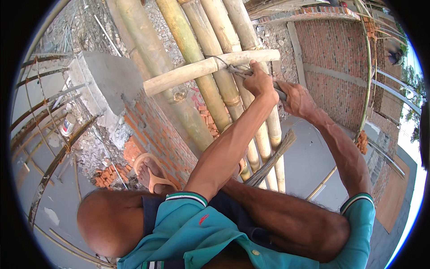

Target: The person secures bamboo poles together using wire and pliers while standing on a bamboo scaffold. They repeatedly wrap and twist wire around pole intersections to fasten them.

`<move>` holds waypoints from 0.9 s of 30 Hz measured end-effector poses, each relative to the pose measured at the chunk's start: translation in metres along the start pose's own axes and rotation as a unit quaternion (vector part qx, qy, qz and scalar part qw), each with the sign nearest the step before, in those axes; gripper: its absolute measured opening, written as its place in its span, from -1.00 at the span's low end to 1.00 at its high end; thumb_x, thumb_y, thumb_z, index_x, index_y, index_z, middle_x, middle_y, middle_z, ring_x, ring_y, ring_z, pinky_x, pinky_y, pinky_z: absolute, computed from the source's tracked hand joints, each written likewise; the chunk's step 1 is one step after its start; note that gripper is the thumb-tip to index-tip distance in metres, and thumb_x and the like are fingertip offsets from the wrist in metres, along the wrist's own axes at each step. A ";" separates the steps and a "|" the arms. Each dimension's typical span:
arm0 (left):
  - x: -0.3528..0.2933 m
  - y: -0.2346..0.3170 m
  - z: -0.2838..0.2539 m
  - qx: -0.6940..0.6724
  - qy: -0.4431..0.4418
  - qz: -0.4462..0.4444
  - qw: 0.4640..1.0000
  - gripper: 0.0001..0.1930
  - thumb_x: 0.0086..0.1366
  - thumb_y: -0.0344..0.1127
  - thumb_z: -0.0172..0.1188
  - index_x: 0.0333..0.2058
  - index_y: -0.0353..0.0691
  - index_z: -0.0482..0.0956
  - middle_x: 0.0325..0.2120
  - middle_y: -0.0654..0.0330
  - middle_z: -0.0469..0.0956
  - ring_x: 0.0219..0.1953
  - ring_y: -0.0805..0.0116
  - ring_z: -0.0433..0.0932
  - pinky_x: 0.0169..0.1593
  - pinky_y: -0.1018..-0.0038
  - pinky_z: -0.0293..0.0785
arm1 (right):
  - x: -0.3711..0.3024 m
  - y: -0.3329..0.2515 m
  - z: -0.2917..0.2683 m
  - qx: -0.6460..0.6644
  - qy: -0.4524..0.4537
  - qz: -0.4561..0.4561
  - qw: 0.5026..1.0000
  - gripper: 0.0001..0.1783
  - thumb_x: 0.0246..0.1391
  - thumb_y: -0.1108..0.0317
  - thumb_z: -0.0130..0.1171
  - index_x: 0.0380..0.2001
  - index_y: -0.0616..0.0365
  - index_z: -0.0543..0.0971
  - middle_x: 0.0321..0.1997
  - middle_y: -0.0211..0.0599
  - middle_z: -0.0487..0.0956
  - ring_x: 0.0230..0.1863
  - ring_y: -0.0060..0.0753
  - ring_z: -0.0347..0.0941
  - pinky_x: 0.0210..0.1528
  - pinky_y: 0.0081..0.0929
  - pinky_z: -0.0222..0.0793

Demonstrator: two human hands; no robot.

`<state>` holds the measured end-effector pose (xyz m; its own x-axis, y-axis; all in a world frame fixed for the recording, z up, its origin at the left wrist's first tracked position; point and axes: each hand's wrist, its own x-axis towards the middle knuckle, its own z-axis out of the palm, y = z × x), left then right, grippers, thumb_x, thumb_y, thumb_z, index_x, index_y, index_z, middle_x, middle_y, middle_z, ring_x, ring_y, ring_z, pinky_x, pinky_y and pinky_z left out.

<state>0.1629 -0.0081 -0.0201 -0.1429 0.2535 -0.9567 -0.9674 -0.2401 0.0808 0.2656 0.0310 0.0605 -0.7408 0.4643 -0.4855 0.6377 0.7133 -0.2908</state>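
Crosspiece (210, 69) across bamboo poles (204, 92), brick wall (331, 49), rebar (66, 149)

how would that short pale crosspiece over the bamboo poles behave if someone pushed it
The crosspiece is probably stiff, as it looks thick and spans several bamboo poles without evident drooping. A dark tie loops around it, so it may swivel there rather than roll freely. Its surface looks dry and matte, so it likely isn't slippery.
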 end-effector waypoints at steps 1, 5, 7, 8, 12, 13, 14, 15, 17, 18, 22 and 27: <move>0.002 -0.005 0.000 -0.009 0.006 0.011 1.000 -0.61 0.47 -0.02 0.19 -0.19 -0.31 0.47 -0.36 0.22 0.47 -0.51 0.40 0.36 -0.50 0.37 0.36 | 0.001 0.007 0.004 -0.005 0.007 -0.008 1.000 -0.55 0.11 0.34 0.25 0.10 0.09 0.57 -0.21 0.19 0.67 -0.18 0.31 0.63 -0.14 0.06 0.56; 0.006 -0.012 -0.005 0.020 0.010 0.028 0.999 -0.59 0.41 0.01 0.27 -0.20 -0.29 0.49 -0.40 0.23 0.46 -0.51 0.39 0.38 -0.46 0.37 0.40 | 0.002 0.014 0.005 0.013 -0.039 -0.010 0.999 -0.56 0.13 0.30 0.26 0.09 0.14 0.56 -0.23 0.16 0.67 -0.23 0.30 0.62 -0.17 0.00 0.57; 0.005 -0.007 -0.011 0.062 -0.023 0.031 0.997 -0.57 0.38 0.04 0.31 -0.20 -0.27 0.47 -0.41 0.23 0.45 -0.52 0.38 0.40 -0.43 0.38 0.44 | 0.000 0.006 0.001 0.034 -0.047 -0.036 0.998 -0.60 0.19 0.27 0.25 0.06 0.18 0.54 -0.30 0.07 0.69 -0.31 0.16 0.66 -0.23 -0.07 0.58; 0.003 -0.004 -0.019 0.062 -0.064 0.015 0.996 -0.56 0.37 0.05 0.32 -0.22 -0.25 0.46 -0.42 0.23 0.44 -0.51 0.36 0.43 -0.41 0.38 0.48 | -0.002 0.000 0.000 0.106 -0.121 0.048 0.986 -0.61 0.23 0.23 0.25 0.04 0.20 0.53 -0.33 0.01 0.67 -0.36 0.04 0.65 -0.28 -0.12 0.57; -0.004 0.015 -0.074 0.052 -0.218 -0.056 0.973 -0.55 0.33 0.12 0.35 -0.27 -0.15 0.44 -0.45 0.25 0.44 -0.45 0.31 0.53 -0.30 0.33 0.60 | -0.016 -0.026 0.007 0.489 -0.263 0.254 0.792 -0.57 0.34 0.09 0.23 -0.03 0.28 0.48 -0.41 -0.23 0.58 -0.48 -0.34 0.55 -0.45 -0.32 0.50; 0.000 0.019 -0.080 0.050 -0.252 -0.081 0.963 -0.55 0.32 0.13 0.36 -0.29 -0.12 0.43 -0.47 0.26 0.44 -0.42 0.30 0.55 -0.28 0.31 0.63 | -0.019 -0.029 0.010 0.612 -0.264 0.247 0.703 -0.54 0.35 0.05 0.23 -0.04 0.29 0.46 -0.41 -0.27 0.55 -0.49 -0.42 0.52 -0.48 -0.36 0.48; 0.004 0.022 -0.084 -0.015 -0.337 -0.137 0.932 -0.58 0.33 0.14 0.35 -0.29 -0.06 0.44 -0.50 0.31 0.45 -0.32 0.30 0.59 -0.11 0.21 0.63 | -0.022 -0.031 0.015 0.643 -0.251 0.252 0.678 -0.47 0.33 0.02 0.25 -0.01 0.32 0.42 -0.38 -0.23 0.54 -0.49 -0.34 0.52 -0.50 -0.34 0.50; 0.008 0.025 -0.087 -0.037 -0.364 -0.157 0.917 -0.60 0.35 0.13 0.33 -0.29 -0.05 0.44 -0.51 0.32 0.44 -0.31 0.31 0.58 -0.06 0.19 0.61 | -0.024 -0.031 0.018 0.639 -0.253 0.262 0.678 -0.47 0.33 0.03 0.25 0.01 0.32 0.42 -0.38 -0.22 0.54 -0.49 -0.34 0.53 -0.49 -0.33 0.51; 0.016 0.031 -0.085 -0.087 -0.434 -0.187 0.877 -0.63 0.38 0.11 0.30 -0.27 -0.03 0.44 -0.54 0.36 0.44 -0.30 0.33 0.56 0.03 0.15 0.57 | -0.024 -0.029 0.023 0.650 -0.248 0.256 0.671 -0.47 0.34 0.04 0.24 0.03 0.33 0.41 -0.36 -0.20 0.55 -0.48 -0.32 0.54 -0.47 -0.31 0.54; 0.018 0.032 -0.083 -0.094 -0.435 -0.209 0.871 -0.68 0.43 0.07 0.26 -0.28 -0.02 0.44 -0.58 0.41 0.38 -0.39 0.36 0.49 0.03 0.16 0.53 | -0.023 -0.027 0.022 0.647 -0.253 0.266 0.668 -0.45 0.33 0.02 0.25 0.04 0.32 0.41 -0.35 -0.19 0.56 -0.48 -0.31 0.54 -0.45 -0.30 0.56; 0.008 0.033 -0.070 -0.071 -0.358 -0.195 0.911 -0.67 0.43 0.05 0.26 -0.32 -0.02 0.41 -0.62 0.41 0.28 -0.49 0.38 0.38 -0.14 0.15 0.51 | -0.017 -0.035 0.003 0.500 -0.255 0.295 0.773 -0.32 0.24 -0.06 0.32 0.10 0.32 0.40 -0.27 -0.10 0.59 -0.41 -0.21 0.58 -0.32 -0.22 0.61; -0.012 0.022 -0.035 -0.072 -0.209 -0.119 0.968 -0.66 0.51 0.02 0.15 -0.31 -0.10 0.38 -0.61 0.37 0.26 -0.53 0.38 0.35 -0.32 0.22 0.49 | -0.031 -0.073 -0.017 -0.012 0.025 0.047 0.998 -0.30 0.14 0.09 0.36 0.18 0.38 0.40 -0.13 0.06 0.60 -0.21 0.06 0.60 -0.08 -0.06 0.56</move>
<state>0.1508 -0.0491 -0.0168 -0.0213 0.6669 -0.7448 -0.9483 -0.2494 -0.1962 0.2386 -0.0261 0.1111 -0.6878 0.5553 -0.4675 0.7002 0.6774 -0.2256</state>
